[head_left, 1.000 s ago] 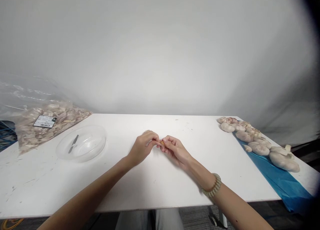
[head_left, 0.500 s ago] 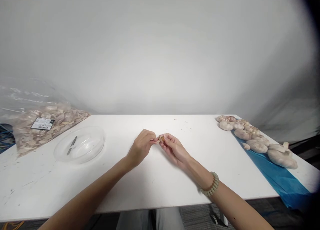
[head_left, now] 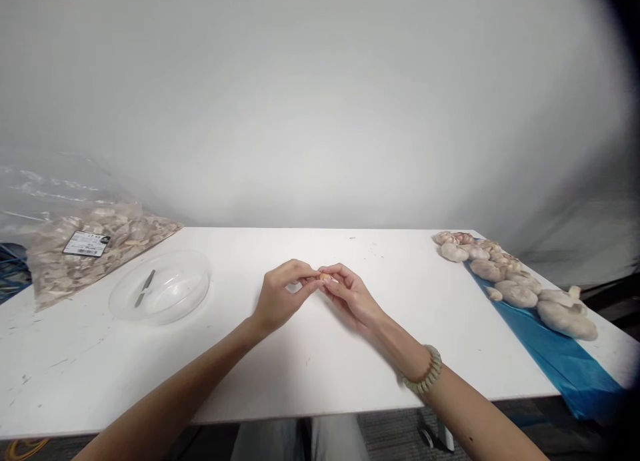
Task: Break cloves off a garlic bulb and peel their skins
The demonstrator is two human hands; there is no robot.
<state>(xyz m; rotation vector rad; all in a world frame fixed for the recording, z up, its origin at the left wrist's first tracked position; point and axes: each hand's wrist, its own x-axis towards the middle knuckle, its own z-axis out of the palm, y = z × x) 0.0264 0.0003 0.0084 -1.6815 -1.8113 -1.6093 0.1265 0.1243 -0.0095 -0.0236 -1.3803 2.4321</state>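
Over the middle of the white table, my left hand (head_left: 286, 289) and my right hand (head_left: 351, 297) meet at the fingertips. Between them is a small yellowish-brown garlic clove (head_left: 325, 277), mostly covered by the fingers. My right hand pinches the clove between thumb and fingers. The thumb and forefinger of my left hand close on its left side, with a gap of daylight between thumb and palm further back.
To the left stands a clear plastic bowl (head_left: 199, 299) with a small knife (head_left: 145, 288) in it. Behind it leans a clear bag of garlic skins (head_left: 123, 237). Several garlic bulbs (head_left: 517, 293) lie on a blue plastic sheet (head_left: 543, 341) along the right edge. Small scraps dot the table (head_left: 400, 354).
My left hand has turned, its thumb now stretched along to the clove instead of tucked under. My right hand stays nearly in place, still pinching the clove.
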